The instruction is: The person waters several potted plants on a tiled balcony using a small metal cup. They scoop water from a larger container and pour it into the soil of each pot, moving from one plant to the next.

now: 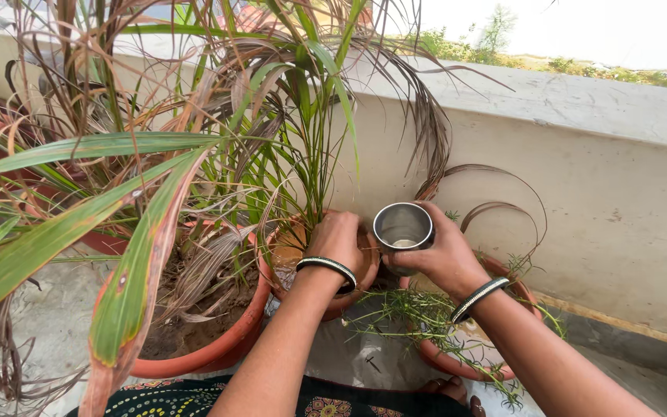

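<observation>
both forearms extended, right hand (443,251) gripping steel cup (403,228), left hand (339,245) curled on pot rim (303,232)

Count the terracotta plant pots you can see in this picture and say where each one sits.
3: a large pot at left, a middle pot under the left hand, and a right pot below the right wrist. Foliage may hide more.

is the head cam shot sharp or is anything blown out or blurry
Head view: soft, even daylight with no hard shadows; the sky above the wall is blown out to white; the steel cup in the right hand and the left hand look sharp; the big leaf nearest the lens is slightly soft; wide-angle stretch shows at the edges.
</observation>
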